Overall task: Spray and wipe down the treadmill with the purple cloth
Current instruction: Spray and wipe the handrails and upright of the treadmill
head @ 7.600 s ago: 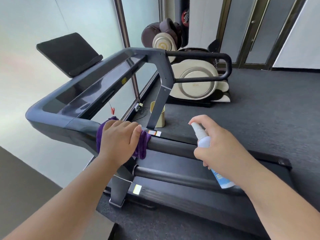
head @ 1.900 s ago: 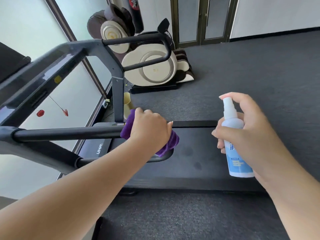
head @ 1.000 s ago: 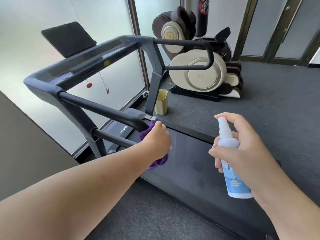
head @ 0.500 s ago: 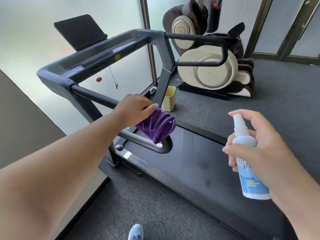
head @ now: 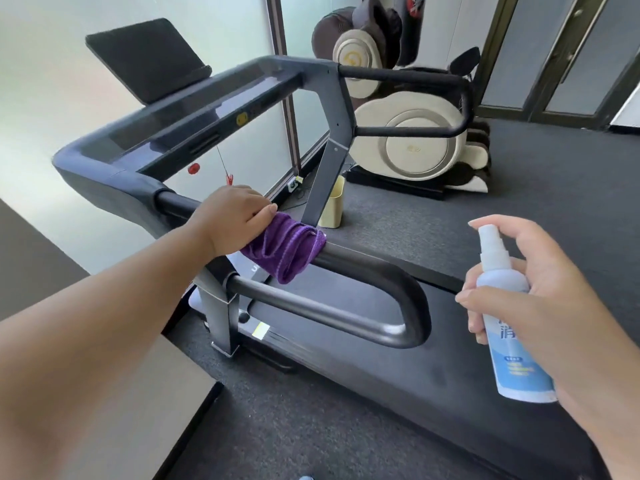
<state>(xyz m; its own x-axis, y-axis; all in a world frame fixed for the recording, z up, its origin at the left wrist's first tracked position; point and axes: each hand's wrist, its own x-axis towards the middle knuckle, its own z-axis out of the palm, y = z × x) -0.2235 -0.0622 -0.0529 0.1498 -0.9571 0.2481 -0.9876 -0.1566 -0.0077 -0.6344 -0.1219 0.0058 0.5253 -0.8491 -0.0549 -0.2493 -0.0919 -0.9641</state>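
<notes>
- We find the left hand [head: 233,216] reaching forward, fingers curled over the near rail [head: 363,268] of the treadmill [head: 194,133], gripping the cloth [head: 285,249].
- The cloth drapes over the rail, just right of the knuckles.
- The right hand [head: 533,299] holds the bottle [head: 509,323] upright, forefinger on its nozzle, apart from the rail.

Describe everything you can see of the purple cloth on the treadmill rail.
The purple cloth looks like soft, plush microfibre, bunched into folds. It is draped over the upper bar of the black handrail on the near side of the treadmill, with a folded end hanging below the bar. The left hand presses down on its upper part, fingers curled over it, hiding that portion. Nothing else touches it. Whether it is damp cannot be told.
</notes>
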